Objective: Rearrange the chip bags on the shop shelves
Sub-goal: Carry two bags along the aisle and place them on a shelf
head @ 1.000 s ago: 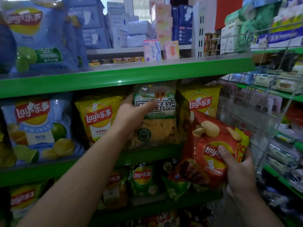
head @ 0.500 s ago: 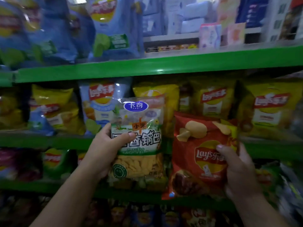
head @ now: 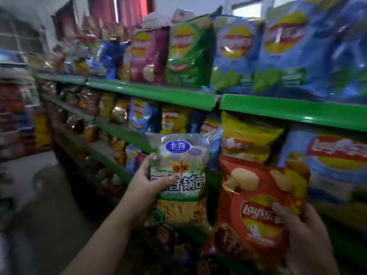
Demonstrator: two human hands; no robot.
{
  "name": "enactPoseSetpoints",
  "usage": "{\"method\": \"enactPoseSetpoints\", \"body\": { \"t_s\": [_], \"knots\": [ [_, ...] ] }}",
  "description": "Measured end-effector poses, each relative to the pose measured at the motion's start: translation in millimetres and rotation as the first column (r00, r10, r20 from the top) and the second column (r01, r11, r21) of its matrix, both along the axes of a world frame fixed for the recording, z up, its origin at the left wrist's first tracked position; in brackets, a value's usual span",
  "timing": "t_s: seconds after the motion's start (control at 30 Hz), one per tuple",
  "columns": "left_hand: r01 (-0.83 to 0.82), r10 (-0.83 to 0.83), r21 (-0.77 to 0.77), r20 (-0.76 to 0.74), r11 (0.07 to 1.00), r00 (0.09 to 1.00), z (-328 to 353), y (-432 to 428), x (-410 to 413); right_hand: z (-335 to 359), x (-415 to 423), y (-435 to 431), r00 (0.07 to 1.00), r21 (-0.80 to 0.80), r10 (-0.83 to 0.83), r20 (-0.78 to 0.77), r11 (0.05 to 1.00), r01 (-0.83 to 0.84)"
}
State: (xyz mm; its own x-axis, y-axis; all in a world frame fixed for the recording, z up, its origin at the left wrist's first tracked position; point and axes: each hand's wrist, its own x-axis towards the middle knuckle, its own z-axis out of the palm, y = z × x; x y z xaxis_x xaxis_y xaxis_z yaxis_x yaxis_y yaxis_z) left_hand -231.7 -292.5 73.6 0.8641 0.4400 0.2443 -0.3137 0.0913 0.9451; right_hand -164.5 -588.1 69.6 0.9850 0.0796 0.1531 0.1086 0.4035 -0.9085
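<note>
Bags held below green shelf.
Snack bag is thumb-pinched by left hand, red chip bag by right hand; likely light, crushable, best taken at seams.

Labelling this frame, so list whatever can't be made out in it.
Head view only.
Far shelves: motion blur, labels unreadable.
Left hand: fingers mostly hidden behind the clear bag.
Right hand: fingers hidden behind the red bag.
Low bags: too dark to read.
Mid-shelf blue bag: blurred, cut by the right edge.
</note>
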Motion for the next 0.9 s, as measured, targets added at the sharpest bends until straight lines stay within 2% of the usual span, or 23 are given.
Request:
{"method": "enactPoseSetpoints", "body": {
  "t_s": [0.1,0.27,0.53,0.73,0.9],
  "knots": [
    [-0.081,0.081,-0.012,0.016,0.997,0.997,-5.2,81.9,-3.9,0.3,14.4,88.8,0.993,0.014,0.113,0.035,0.993,-0.113],
    [-0.174,0.175,-0.029,0.034,0.984,0.984,-15.9,204.0,-7.5,-3.9,36.6,222.4,0.982,0.001,0.186,0.014,0.982,-0.186],
    [-0.335,0.335,-0.025,-0.030,0.942,0.942,-37.0,343.5,-17.4,-24.5,61.7,375.1,0.953,-0.071,0.299,-0.051,0.951,-0.302],
    [-0.502,0.494,-0.095,-0.096,0.860,0.864,-75.2,426.6,-42.8,-80.0,76.1,477.6,0.924,-0.212,0.368,-0.100,0.900,-0.382],
    [-0.600,0.589,-0.045,-0.146,0.799,0.795,-90.8,498.7,-41.3,-129.8,94.8,578.1,0.887,-0.283,0.404,-0.224,0.844,-0.456]
  ]
}}
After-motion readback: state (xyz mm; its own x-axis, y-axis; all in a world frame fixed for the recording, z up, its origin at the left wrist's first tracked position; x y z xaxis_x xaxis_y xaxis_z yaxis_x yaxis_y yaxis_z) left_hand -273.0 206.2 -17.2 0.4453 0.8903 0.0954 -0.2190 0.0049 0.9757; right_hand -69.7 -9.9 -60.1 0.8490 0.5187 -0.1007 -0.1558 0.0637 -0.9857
